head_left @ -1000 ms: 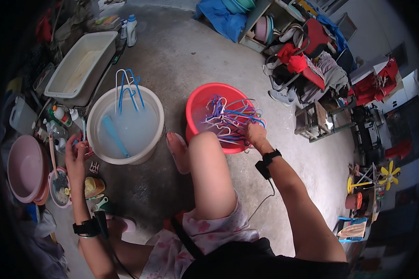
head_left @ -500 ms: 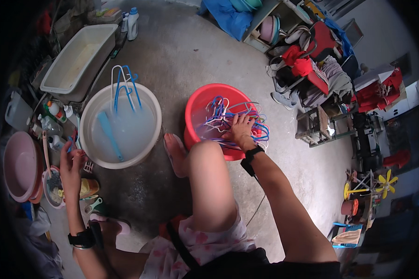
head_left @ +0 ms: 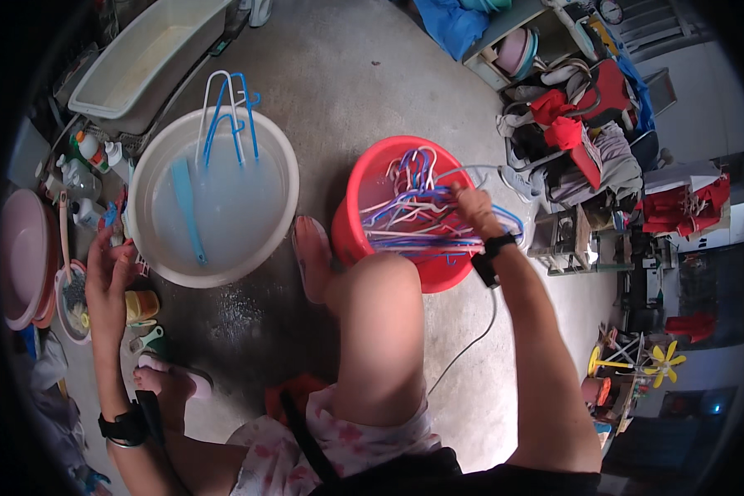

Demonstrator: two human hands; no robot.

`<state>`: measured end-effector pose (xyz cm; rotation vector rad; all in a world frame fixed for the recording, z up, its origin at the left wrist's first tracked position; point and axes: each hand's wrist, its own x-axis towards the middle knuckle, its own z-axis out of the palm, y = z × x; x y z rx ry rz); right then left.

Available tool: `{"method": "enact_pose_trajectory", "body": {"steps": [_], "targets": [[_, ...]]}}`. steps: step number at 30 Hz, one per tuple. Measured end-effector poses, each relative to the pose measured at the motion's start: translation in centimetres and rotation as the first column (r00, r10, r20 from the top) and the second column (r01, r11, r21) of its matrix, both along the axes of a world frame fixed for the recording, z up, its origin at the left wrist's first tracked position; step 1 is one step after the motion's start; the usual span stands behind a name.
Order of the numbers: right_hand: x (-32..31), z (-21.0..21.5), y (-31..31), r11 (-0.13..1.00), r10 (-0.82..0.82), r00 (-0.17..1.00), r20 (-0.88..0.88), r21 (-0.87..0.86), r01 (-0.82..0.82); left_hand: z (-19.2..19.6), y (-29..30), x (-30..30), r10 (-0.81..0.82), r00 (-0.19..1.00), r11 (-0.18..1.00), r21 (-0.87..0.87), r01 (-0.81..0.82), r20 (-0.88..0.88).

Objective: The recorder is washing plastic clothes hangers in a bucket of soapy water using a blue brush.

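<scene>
A red bucket (head_left: pixel 368 165) in the middle is filled with a tangle of blue, white and purple clothes hangers (head_left: pixel 417 207), some poking over its right rim. My right hand (head_left: pixel 475 208) is closed on hangers at the bucket's right side; its fingertips are partly hidden. To the left stands a round whitish basin (head_left: pixel 285 219) of cloudy water. Blue and white hangers (head_left: pixel 223 116) stick up from its far side, and a long flat blue piece (head_left: pixel 188 211) lies in the water. Beside the basin's near left rim, my left hand (head_left: pixel 107 269) is raised with its fingers apart, holding nothing visible.
Bottles (head_left: pixel 91 149), a pink basin (head_left: pixel 29 256) and a small tub with a brush (head_left: pixel 74 302) crowd the left. A long pale tub (head_left: pixel 140 62) stands beyond. At right are a cluttered chair (head_left: pixel 583 157) and a wooden stool (head_left: pixel 564 240).
My right hand has moved right from the middle of the hangers and closed, with hangers shifting toward the bucket's right rim. My left hand stays raised; the view has shifted.
</scene>
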<state>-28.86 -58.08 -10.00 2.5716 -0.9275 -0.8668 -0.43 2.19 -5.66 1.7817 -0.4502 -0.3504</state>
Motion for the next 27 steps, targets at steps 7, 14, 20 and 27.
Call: {"method": "enact_pose_trajectory", "body": {"steps": [7,14,20,27], "targets": [[0.4,0.2,2.6,0.937,0.204,0.969,-0.141,-0.259,-0.235,0.0,-0.2,-0.2,0.003,1.0,0.999,0.046,-0.003,0.004],[2.8,-0.5,4.5,0.881,0.358,0.878,-0.317,-0.197,-0.43,0.5,-1.7,-0.7,0.002,0.999,1.0,0.028,-0.001,-0.041],[2.5,-1.8,1.1,0.978,0.205,0.96,-0.193,0.0,-0.208,-0.9,-3.0,-0.1,-0.052,0.997,0.997,0.048,0.054,-0.049],[3.0,-4.6,-0.4,0.966,0.038,0.989,-0.141,0.259,0.0,-0.6,-2.7,-0.3,-0.027,0.998,0.993,0.112,0.034,-0.062]]}}
